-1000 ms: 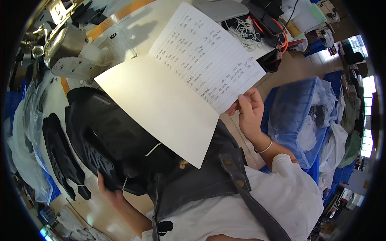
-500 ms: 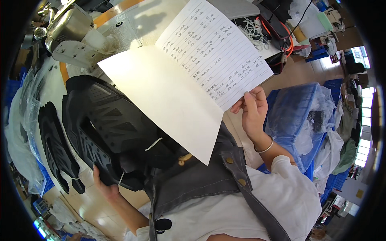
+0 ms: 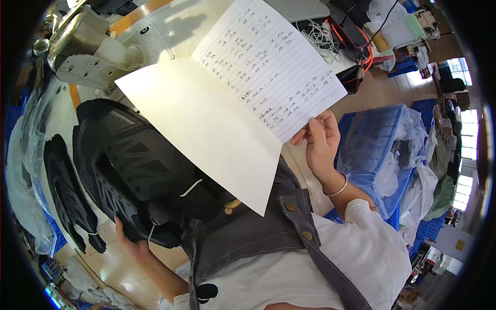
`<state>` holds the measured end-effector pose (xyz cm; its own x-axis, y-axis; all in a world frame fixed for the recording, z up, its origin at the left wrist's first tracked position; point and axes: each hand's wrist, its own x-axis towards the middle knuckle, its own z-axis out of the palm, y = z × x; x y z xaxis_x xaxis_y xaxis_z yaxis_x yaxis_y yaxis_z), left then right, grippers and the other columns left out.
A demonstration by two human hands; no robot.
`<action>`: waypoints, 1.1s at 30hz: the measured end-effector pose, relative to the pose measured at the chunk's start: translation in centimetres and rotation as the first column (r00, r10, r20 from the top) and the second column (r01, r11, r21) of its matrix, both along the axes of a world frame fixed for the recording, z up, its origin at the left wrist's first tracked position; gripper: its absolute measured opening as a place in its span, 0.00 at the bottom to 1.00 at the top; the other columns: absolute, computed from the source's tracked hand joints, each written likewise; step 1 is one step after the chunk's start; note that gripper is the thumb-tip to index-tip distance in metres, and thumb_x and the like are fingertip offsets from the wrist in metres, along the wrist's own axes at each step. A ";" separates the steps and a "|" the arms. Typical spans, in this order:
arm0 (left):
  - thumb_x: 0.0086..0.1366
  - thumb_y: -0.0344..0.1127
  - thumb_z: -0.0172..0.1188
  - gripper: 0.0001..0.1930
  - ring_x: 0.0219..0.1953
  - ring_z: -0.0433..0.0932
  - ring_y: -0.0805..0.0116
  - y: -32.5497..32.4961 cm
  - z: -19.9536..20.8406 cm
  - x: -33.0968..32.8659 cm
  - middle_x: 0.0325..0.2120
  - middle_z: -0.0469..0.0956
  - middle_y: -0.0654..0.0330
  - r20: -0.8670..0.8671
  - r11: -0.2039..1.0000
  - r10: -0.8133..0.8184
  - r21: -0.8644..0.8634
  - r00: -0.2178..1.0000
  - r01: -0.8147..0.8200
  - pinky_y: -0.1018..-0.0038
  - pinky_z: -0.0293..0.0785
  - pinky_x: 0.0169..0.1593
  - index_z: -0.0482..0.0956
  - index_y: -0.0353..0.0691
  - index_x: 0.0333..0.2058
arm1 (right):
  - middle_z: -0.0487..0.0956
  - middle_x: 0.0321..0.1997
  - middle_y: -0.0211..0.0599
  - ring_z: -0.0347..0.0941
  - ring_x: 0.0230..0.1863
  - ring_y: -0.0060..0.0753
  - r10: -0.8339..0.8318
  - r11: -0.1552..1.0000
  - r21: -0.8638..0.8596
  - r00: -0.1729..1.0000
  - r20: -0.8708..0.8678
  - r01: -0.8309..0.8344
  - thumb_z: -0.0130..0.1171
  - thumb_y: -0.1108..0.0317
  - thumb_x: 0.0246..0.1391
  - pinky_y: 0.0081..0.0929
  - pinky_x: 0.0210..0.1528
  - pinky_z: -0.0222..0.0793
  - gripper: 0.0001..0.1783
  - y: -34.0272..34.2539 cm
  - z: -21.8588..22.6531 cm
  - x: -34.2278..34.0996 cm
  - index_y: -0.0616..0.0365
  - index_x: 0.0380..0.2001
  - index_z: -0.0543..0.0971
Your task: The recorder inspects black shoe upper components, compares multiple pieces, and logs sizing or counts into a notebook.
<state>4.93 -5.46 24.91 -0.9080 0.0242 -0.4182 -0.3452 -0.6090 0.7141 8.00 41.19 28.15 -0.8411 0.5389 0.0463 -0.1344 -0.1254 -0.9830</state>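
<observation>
An open notebook point(image 3: 268, 67) is tilted in front of me, its lined page covered in handwriting and its other page blank. My right hand point(image 3: 321, 142) pinches the lower right edge of the lined page between thumb and fingers. To the left lie black moulded panels point(image 3: 121, 150) with ribbed, cut-out surfaces, tied with white string. My left hand point(image 3: 133, 247) grips their near lower end, the thumb along the side and the other fingers partly hidden underneath. Left of them rests a narrower black moulded piece point(image 3: 70, 194), also tied. The notebook covers part of the panels.
A metal machine point(image 3: 85, 39) stands on the white table point(image 3: 188, 33) at the back left. White cables point(image 3: 323, 44) are bunched at the back right. On the right is a blue crate point(image 3: 369, 147) wrapped in clear plastic; plastic sheeting point(image 3: 23, 170) hangs at the far left.
The whole view has shifted a little, moving the notebook, panels and table slightly left in the picture. Both hands keep the same holds.
</observation>
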 end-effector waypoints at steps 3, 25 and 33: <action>0.63 0.42 0.54 0.22 0.51 0.73 0.60 -0.6 -0.5 0.1 0.50 0.73 0.54 0.009 1.000 0.014 0.023 1.000 -0.014 0.63 0.69 0.56 0.71 0.32 0.50 | 0.76 0.21 0.42 0.74 0.21 0.28 -0.002 1.000 -0.007 1.000 0.001 0.002 0.44 0.71 0.62 0.21 0.24 0.69 0.05 0.0 0.0 0.0 0.62 0.38 0.64; 0.64 0.47 0.52 0.24 0.39 0.78 0.51 0.7 0.9 0.0 0.43 0.75 0.48 0.054 0.987 0.113 -0.124 0.992 -0.105 0.55 0.77 0.35 0.67 0.33 0.51 | 0.76 0.20 0.43 0.74 0.20 0.28 -0.005 0.999 -0.045 1.000 -0.014 0.005 0.44 0.72 0.61 0.19 0.22 0.68 0.05 -0.3 0.0 -0.1 0.62 0.38 0.62; 0.64 0.44 0.53 0.20 0.36 0.80 0.54 2.8 2.1 0.0 0.41 0.77 0.48 0.099 0.974 0.213 -0.100 0.972 -0.203 0.59 0.79 0.36 0.70 0.35 0.48 | 0.75 0.21 0.38 0.72 0.18 0.28 0.053 0.849 0.528 0.998 -0.034 -0.028 0.55 0.72 0.52 0.21 0.21 0.66 0.09 -0.9 0.5 1.0 0.63 0.35 0.69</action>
